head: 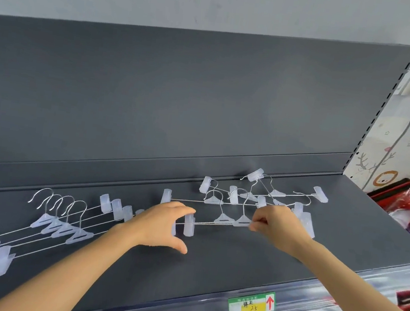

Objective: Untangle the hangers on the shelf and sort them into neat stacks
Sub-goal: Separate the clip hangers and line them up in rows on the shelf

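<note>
The grey shelf has bare room toward its front edge, at 6 o'clock from the hands. A stack of 4 clip hangers lies at 9 o'clock, and a tangle sits at 1 o'clock by the back wall. Between them lies a pair. The left hand, fingers spread, touches its clip, and the right hand pinches its bar. A green label reads 2.5.

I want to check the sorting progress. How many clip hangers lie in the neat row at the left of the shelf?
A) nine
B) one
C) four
C: the neat row of clip hangers shows four wire hooks and four plastic centres, side by side.
</note>
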A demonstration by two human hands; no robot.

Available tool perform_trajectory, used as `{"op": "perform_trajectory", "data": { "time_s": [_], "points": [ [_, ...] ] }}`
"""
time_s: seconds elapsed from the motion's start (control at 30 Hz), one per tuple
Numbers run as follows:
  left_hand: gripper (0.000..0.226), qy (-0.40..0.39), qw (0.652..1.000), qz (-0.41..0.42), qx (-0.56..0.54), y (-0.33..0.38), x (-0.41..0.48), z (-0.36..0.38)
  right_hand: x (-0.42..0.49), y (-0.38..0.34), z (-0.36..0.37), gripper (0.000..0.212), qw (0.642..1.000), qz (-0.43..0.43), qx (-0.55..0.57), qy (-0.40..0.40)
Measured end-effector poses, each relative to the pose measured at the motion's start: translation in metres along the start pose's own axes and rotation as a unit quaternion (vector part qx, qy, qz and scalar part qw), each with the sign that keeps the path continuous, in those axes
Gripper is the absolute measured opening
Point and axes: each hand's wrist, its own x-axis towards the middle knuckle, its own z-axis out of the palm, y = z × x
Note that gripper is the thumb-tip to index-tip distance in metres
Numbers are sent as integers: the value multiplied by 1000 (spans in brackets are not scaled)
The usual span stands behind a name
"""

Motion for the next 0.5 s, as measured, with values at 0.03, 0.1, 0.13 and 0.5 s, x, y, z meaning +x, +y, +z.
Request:
{"op": "perform_trajectory", "data": {
  "time_s": [0.03, 0.1, 0.13, 0.5],
  "points": [
    [90, -7, 1000, -2, 3, -1, 0, 0, 0, 1, 1, 15, 1000, 2, 2, 7],
    [82, -13, 1000, -11, -19, -3, 1, 2, -2, 2, 4, 15, 1000, -7, -2, 9],
    [74, -12, 999, -17, -45, -4, 3, 3, -3, 3, 6, 15, 1000, -14, -4, 8],
    [89, -79, 994, -17, -73, 1, 16, -6, -16, 11, 10, 16, 1000, -5, 5, 7]
  ]
}}
